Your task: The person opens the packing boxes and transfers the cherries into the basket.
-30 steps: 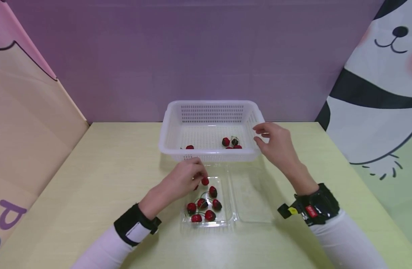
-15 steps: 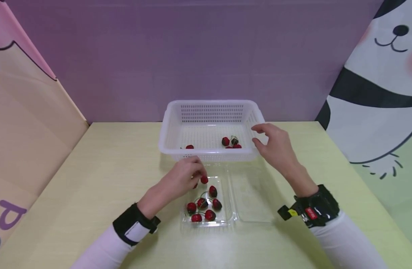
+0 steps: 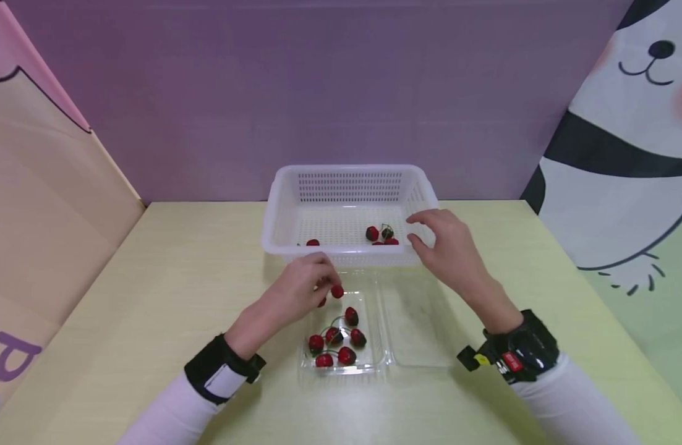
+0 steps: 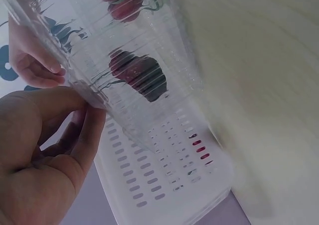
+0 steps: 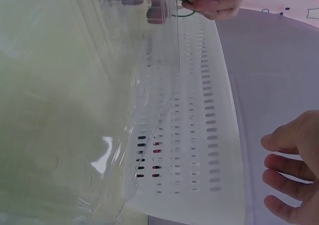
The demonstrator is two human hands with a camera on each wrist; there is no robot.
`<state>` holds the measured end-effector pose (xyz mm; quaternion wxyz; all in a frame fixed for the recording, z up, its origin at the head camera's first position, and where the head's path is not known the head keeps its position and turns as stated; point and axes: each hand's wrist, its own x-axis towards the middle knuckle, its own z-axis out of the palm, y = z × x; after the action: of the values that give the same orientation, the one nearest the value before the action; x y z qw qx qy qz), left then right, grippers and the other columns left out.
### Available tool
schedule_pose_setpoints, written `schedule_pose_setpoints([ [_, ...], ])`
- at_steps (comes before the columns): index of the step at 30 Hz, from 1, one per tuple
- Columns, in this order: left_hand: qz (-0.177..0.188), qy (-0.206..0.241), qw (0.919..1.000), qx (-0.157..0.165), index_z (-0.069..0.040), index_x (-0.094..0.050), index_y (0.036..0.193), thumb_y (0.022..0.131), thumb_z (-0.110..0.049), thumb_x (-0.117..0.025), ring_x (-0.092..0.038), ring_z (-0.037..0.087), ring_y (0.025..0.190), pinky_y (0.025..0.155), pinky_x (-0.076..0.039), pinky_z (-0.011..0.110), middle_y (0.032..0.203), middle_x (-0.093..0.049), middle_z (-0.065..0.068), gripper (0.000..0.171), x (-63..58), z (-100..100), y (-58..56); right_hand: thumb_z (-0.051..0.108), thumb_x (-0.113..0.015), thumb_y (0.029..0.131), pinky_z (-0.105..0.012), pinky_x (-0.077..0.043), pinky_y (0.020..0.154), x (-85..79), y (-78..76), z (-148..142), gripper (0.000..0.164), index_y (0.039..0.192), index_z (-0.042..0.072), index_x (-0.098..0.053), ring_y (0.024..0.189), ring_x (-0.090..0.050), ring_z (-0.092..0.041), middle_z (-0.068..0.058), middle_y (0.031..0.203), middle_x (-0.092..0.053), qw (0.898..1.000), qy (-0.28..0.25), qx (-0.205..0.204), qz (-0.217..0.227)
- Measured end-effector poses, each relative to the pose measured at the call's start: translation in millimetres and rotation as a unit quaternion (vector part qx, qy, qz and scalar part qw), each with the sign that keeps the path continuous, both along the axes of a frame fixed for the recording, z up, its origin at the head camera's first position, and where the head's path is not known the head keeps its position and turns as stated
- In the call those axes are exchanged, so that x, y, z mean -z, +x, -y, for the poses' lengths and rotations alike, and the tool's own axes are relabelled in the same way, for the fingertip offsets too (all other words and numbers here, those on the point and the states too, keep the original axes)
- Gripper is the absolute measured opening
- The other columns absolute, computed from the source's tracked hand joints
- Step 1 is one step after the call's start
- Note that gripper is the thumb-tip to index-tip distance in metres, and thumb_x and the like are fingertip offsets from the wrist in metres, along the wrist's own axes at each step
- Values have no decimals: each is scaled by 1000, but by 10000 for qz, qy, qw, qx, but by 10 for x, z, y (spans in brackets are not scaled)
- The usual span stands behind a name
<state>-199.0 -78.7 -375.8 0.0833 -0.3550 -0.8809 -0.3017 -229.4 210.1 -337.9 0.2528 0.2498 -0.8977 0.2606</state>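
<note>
My left hand pinches a cherry pair by the stem; one red cherry hangs below the fingertips, and its neighbour is partly hidden by the hand. Below lies a clear plastic clamshell box whose left half holds several cherries. In the right wrist view, a green stem shows at the pinching fingers. My right hand hovers over the right end of a white plastic basket, thumb and fingers parted, holding nothing. Several cherries lie inside that basket.
The box's transparent lid half lies unfolded to the right. Both containers stand on a pale wooden table, the basket near its back edge. A purple backdrop rises behind.
My left hand has risen slightly toward the basket, bringing the cherries up with it. My right hand has shifted left and a little lower, over the basket's right end.
</note>
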Motion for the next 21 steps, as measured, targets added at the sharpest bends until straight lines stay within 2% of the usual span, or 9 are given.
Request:
schedule_pose_setpoints([
  [6,-78,76,9999,-29,-2,-78,91,85,12,-71,-64,17,84,73,-57,21,91,-65,4,17,-29,14,-5,-4,-77,85,-52,-52,90,18,72,61,25,109,-3,-71,105,-62,-36,-17,109,-70,9993,85,-298,-208],
  [11,-163,183,9997,-70,-3,-78,91,85,13,-71,-65,17,85,74,-57,22,90,-64,3,18,-72,35,-17,-5,-79,83,-50,-54,87,28,107,103,24,106,-2,-71,102,-62,-35,-15,107,-70,9978,100,-493,-442],
  [21,-354,555,9978,-91,-2,-78,92,85,14,-70,-65,16,84,74,-57,24,91,-65,3,19,-124,60,-30,-2,-80,85,-44,-57,84,41,222,240,21,104,2,-72,98,-65,-28,-10,101,-72,9950,489,-818,-302],
])
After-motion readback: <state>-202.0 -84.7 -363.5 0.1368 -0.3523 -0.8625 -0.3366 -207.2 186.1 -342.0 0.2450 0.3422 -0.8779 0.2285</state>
